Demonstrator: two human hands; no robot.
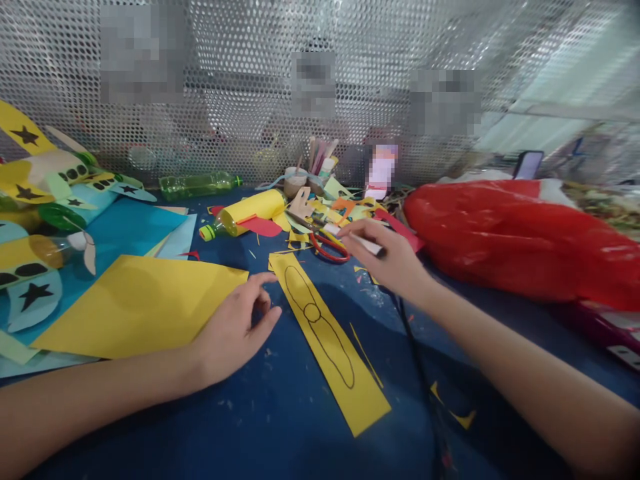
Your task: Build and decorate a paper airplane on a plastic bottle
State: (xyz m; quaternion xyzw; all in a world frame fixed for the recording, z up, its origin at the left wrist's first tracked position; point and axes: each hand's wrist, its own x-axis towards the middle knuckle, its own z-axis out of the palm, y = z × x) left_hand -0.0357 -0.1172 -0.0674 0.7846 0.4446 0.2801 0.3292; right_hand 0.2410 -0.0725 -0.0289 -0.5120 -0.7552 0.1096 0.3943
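A yellow paper strip (333, 343) lies slantwise on the table, with a two-bladed propeller shape and a central circle drawn on it in dark line. My left hand (237, 327) rests to its left, fingers loosely apart and holding nothing, the index fingertip close to the strip's upper left edge. Beyond the strip, my right hand (387, 257) is closed around a white marker (367, 244) with a black end. Under and beside that hand lie scissors (333, 252) with red handles, among paper scraps (345, 208).
Yellow (145, 307) and blue paper sheets lie left, beside plastic-bottle planes (40, 180) with star stickers. A yellow-wrapped bottle (253, 212) and green bottle (200, 185) lie further back. A red plastic bag (500, 233) sits right. A black cable (413, 340) crosses the table.
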